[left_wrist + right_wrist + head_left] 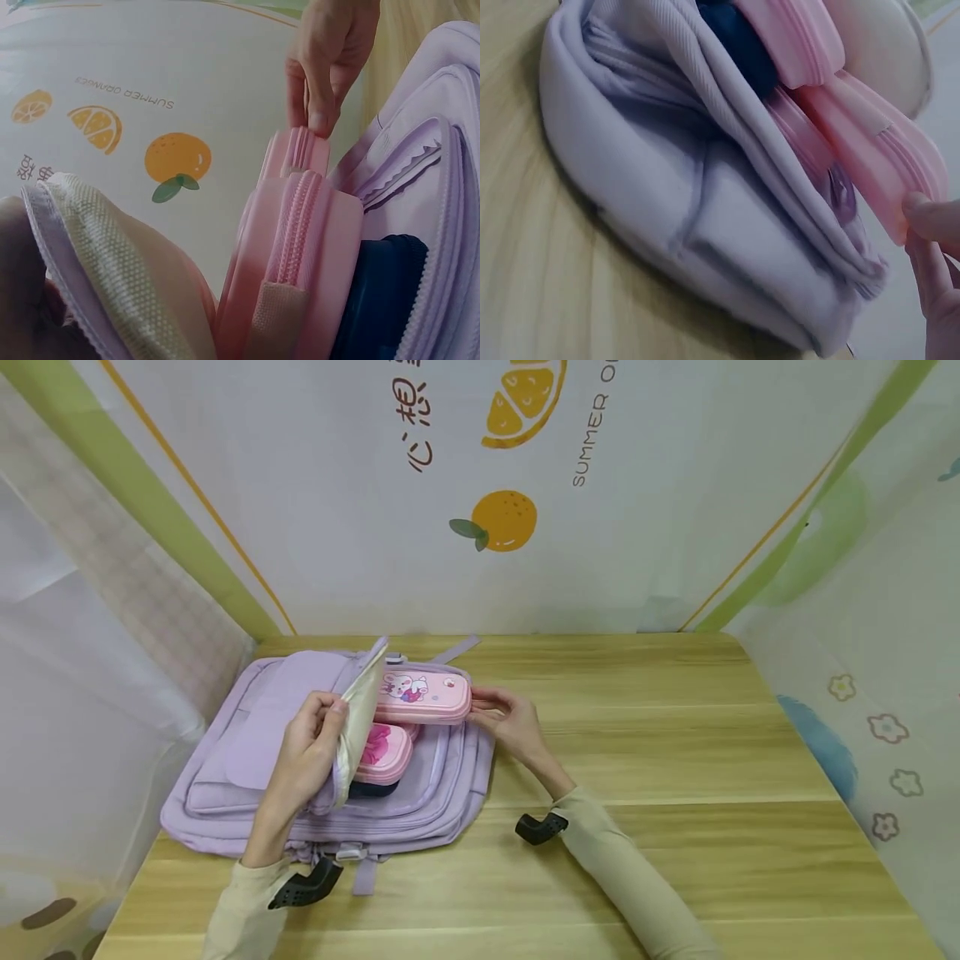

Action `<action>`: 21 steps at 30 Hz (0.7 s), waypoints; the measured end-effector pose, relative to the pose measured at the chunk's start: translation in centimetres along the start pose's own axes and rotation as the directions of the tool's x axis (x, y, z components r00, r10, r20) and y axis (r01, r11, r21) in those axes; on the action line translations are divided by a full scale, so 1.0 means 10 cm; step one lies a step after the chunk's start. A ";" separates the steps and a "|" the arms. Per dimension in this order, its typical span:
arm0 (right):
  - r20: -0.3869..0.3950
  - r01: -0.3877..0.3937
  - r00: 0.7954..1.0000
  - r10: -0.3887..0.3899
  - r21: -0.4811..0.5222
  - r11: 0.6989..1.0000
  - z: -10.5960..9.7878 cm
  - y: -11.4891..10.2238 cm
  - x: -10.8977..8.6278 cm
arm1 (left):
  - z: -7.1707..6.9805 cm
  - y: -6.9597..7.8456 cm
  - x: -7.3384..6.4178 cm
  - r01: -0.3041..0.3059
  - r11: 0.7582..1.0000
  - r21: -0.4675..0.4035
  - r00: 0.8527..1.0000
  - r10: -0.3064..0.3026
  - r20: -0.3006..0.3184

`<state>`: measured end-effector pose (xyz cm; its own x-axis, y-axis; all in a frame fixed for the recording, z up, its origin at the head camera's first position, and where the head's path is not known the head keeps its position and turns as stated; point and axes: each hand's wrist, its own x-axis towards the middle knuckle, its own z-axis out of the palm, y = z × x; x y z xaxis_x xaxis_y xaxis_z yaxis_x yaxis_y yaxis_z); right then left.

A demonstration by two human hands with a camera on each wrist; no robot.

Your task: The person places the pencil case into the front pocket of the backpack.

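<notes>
A lavender backpack (247, 735) lies on the table with its front pocket unzipped. My left hand (303, 752) grips the edge of the pocket flap (362, 718) and holds it raised, its cream lining showing. Between thumb and fingers, my right hand (513, 722) pinches the end of a pink pencil case (431, 696) with a rabbit picture, which sticks out of the pocket. Nearer me, a second pink case (390, 753) with a darker pink design lies partly under the flap. A dark blue item (382, 292) sits beside it, mostly hidden.
The wooden table (675, 760) reaches out to the right of the backpack. One loose strap (364, 877) hangs toward me, another strap (457, 649) points to the back. Printed curtains (600, 568) stand behind and at both sides.
</notes>
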<state>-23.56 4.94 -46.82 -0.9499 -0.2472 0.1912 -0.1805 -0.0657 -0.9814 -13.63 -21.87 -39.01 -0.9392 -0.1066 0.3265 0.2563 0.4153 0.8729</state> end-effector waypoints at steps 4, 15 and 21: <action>0.012 0.005 1.000 -0.005 0.018 1.000 0.15 0.01 0.06 | 0.00 -0.01 0.00 -0.007 1.000 0.001 1.000 0.007 0.000; 0.054 0.023 0.998 -0.024 0.010 1.000 0.36 0.05 0.16 | -0.01 -0.05 -0.01 -0.023 1.000 -0.002 1.000 0.023 0.012; 0.049 0.022 0.999 -0.023 0.023 0.999 0.47 0.05 0.19 | -0.01 -0.06 -0.01 -0.056 0.998 -0.011 0.998 0.057 0.037</action>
<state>-24.29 -0.16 -46.85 -0.9318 -0.2927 0.2148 -0.1958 -0.0931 -0.9762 -13.69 -22.23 -39.49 -0.9310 -0.0492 0.3616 0.3111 0.4111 0.8569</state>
